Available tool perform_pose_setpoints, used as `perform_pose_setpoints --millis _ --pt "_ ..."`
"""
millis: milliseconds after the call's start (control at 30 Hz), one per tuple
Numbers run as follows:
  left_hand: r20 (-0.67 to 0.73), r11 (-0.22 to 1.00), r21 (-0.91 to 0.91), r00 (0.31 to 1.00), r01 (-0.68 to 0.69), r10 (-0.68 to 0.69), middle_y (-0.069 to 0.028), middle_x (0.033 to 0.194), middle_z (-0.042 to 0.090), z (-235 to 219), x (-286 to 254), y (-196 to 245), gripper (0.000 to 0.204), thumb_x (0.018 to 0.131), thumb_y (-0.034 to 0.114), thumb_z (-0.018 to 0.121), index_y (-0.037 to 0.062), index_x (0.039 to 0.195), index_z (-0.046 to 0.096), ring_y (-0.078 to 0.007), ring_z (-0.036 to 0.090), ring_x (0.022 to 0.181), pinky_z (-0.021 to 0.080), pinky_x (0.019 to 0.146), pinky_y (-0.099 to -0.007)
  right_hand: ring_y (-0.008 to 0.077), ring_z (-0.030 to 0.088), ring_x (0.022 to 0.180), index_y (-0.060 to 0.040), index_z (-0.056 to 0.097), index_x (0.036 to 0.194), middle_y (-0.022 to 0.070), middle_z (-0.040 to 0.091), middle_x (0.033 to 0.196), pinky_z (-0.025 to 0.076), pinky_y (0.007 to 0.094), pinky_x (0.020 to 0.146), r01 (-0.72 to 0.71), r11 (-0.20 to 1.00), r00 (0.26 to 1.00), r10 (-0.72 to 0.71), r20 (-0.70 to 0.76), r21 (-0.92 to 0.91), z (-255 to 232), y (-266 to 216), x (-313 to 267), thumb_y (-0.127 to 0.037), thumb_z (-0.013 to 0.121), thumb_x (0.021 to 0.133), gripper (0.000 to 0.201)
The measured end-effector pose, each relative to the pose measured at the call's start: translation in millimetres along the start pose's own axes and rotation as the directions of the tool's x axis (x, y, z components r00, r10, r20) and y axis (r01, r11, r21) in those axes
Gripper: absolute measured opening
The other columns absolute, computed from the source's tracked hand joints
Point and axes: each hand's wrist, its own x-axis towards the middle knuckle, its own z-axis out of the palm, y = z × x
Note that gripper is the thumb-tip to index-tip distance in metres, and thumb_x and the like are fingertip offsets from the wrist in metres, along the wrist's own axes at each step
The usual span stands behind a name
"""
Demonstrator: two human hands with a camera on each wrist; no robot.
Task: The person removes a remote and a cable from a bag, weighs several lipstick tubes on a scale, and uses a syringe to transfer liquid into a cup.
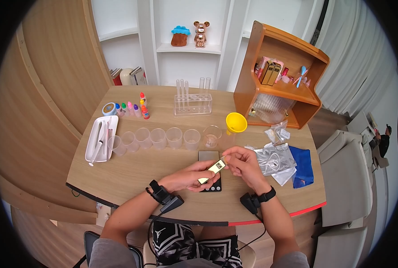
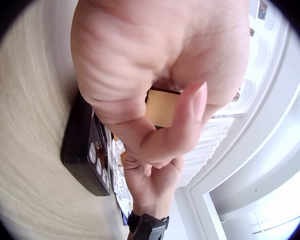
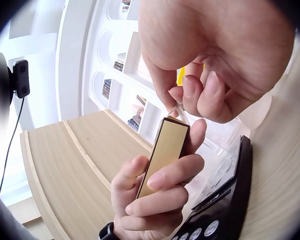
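My left hand (image 1: 191, 175) grips a slim gold box with dark edges (image 1: 216, 166), its fingers wrapped round the sides in the right wrist view. At the box's top end, the fingertips of my right hand (image 1: 246, 164) pinch a thin, pale, see-through strip (image 3: 180, 111). Both hands are over a black digital scale (image 1: 214, 186) with a silver plate and round buttons. In the left wrist view the left hand covers most of the gold box (image 2: 160, 107).
Clear plastic cups (image 1: 157, 138) line the middle, beside a yellow funnel (image 1: 236, 122). A white tray (image 1: 112, 154) holds a syringe; behind are small color bottles (image 1: 130, 108) and a test tube rack (image 1: 192, 107). Silver packets (image 1: 284, 156), a blue pouch (image 1: 302, 166) and a wooden shelf (image 1: 279, 91) stand right.
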Motion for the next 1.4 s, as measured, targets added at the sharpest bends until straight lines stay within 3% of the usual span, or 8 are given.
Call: perform_pose_setpoints --millis 333,667,733,867,967,1167,1233,1400 --pt "-0.021 0.999 0.014 0.999 0.031 -0.031 0.0009 0.087 0.054 -3.0 1.7 -4.4 0.042 0.105 0.019 0.051 0.0067 0.144 0.043 -0.0032 0.049 0.065 0.028 0.041 -0.0167 0.0011 0.043 0.056 -0.0020 0.067 0.109 -0.0004 0.063 0.076 0.030 0.0190 0.048 0.034 0.987 0.999 -0.036 -0.008 -0.158 3.0 0.8 0.0 -0.007 0.068 0.096 0.014" --pt "-0.020 0.999 0.021 0.999 0.032 -0.031 0.0018 0.087 0.056 -3.7 0.3 -4.2 0.039 0.105 0.022 0.053 0.0065 0.141 0.046 -0.0024 0.046 0.064 0.025 0.043 -0.0157 0.0011 0.043 0.057 -0.0024 0.067 0.108 -0.0005 0.063 0.076 0.030 0.0186 0.049 0.011 0.992 1.000 -0.010 0.008 -0.124 3.9 -3.4 -1.6 -0.007 0.070 0.095 0.014" --pt "-0.021 0.999 0.023 0.999 0.041 -0.040 0.0021 0.086 0.056 -2.5 -0.2 -2.7 0.040 0.105 0.021 0.053 0.0062 0.142 0.046 -0.0026 0.046 0.063 0.025 0.043 -0.0160 0.0014 0.047 0.060 -0.0049 0.069 0.107 -0.0044 0.062 0.074 0.032 0.0182 0.052 0.013 0.992 0.999 -0.008 0.038 -0.124 1.6 -2.9 -1.8 -0.010 0.070 0.095 0.013" --pt "-0.018 0.999 0.037 0.999 0.033 -0.032 0.0023 0.085 0.055 -2.7 0.9 -3.1 0.037 0.105 0.021 0.053 0.0061 0.139 0.047 -0.0026 0.045 0.063 0.024 0.042 -0.0161 0.0014 0.047 0.060 -0.0028 0.069 0.106 -0.0043 0.061 0.075 0.032 0.0187 0.052 0.046 0.987 0.996 -0.034 0.079 -0.151 -2.4 -2.4 -2.4 -0.008 0.069 0.095 0.012" --pt "0.014 0.999 0.038 1.000 0.026 -0.026 0.0020 0.083 0.053 -4.2 0.8 -3.6 0.036 0.105 0.022 0.053 0.0062 0.137 0.046 -0.0022 0.045 0.062 0.024 0.042 -0.0160 0.0018 0.047 0.060 -0.0011 0.069 0.105 -0.0038 0.061 0.074 0.031 0.0192 0.051 0.037 0.997 0.992 -0.028 0.123 -0.072 -3.5 -5.1 -3.7 -0.007 0.066 0.096 0.011" --pt "0.056 0.999 0.003 0.998 -0.032 0.032 0.0018 0.078 0.051 -2.2 0.7 -3.9 0.027 0.107 0.027 0.053 0.0087 0.126 0.046 -0.0011 0.040 0.057 0.022 0.042 -0.0165 0.0021 0.045 0.059 -0.0012 0.067 0.112 -0.0031 0.062 0.077 0.029 0.0188 0.050 -0.014 0.999 0.978 0.020 0.207 -0.031 -8.7 -6.7 -4.0 -0.009 0.064 0.098 0.016" --pt "0.047 0.999 0.017 0.998 -0.034 0.033 0.0025 0.076 0.050 -1.1 0.0 -3.2 0.024 0.107 0.029 0.053 0.0102 0.121 0.047 -0.0009 0.038 0.056 0.020 0.042 -0.0171 0.0014 0.043 0.058 -0.0031 0.065 0.116 -0.0031 0.063 0.080 0.028 0.0187 0.049 -0.092 0.995 0.958 0.101 0.270 -0.044 -8.1 -10.7 -5.0 -0.011 0.064 0.099 0.019" --pt "0.067 0.999 0.018 0.997 -0.038 0.036 0.0032 0.074 0.049 -1.1 -0.6 -1.8 0.026 0.107 0.031 0.053 0.0108 0.122 0.048 -0.0008 0.037 0.056 0.019 0.043 -0.0174 0.0024 0.044 0.059 -0.0025 0.062 0.117 -0.0022 0.062 0.078 0.029 0.0192 0.050 -0.135 0.991 0.956 0.134 0.261 -0.015 -9.0 -4.1 -2.7 -0.013 0.067 0.099 0.022"
